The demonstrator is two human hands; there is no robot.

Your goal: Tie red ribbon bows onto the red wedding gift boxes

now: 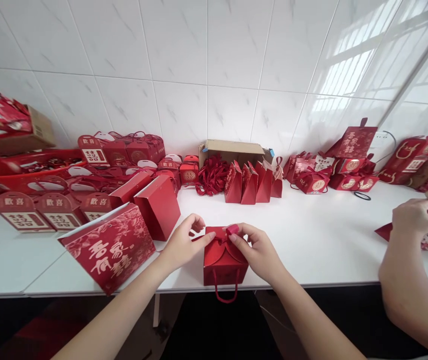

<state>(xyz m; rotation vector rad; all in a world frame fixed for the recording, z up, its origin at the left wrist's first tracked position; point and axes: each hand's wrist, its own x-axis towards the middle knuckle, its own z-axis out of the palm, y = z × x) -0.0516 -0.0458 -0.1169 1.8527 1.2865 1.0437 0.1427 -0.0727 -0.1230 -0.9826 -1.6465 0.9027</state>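
In the head view, a red box (210,276) stands at the front edge of the worktop (304,240), its ribbon (232,230) pinched by the right hand (258,251), while the left hand (183,241), fingers parted from thumb, touches its top.

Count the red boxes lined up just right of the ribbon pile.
4, left to right: first box, second box, third box, fourth box, partly covered; more may be hidden.

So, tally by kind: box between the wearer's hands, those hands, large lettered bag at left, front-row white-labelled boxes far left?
Box: 1
Hands: 2 (left hand, right hand)
Lettered bag: 1
White-labelled boxes: 3
Total: 7
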